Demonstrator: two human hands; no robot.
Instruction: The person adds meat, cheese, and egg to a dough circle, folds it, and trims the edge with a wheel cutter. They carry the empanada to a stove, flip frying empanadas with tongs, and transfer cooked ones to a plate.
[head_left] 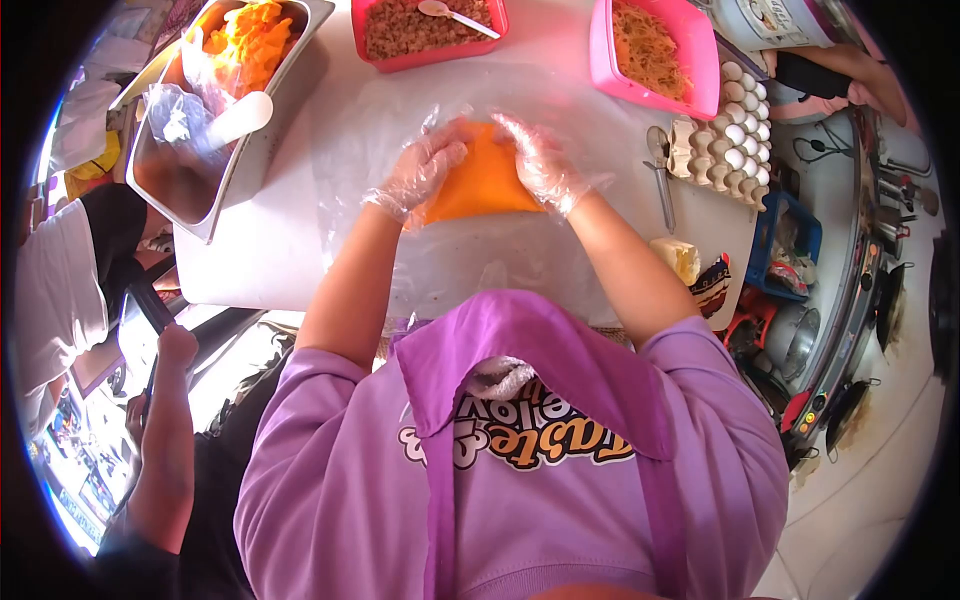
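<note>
A flat, smooth orange sheet, which looks like dough, lies on clear plastic film in front of me. My left hand, in a clear plastic glove, has its fingers curled at the sheet's left edge. On the opposite side, my right hand wears the same kind of glove and grips the right edge, its fingers pointing toward the far side. Both hands touch the sheet, and their fingertips are partly hidden by glove wrinkles and glare.
At the left stands a metal tray with an orange mass and plastic bags. Pink containers of fillings sit at the back. To the right are an egg carton, a metal utensil and a yellowish block. Another person's arm is at left.
</note>
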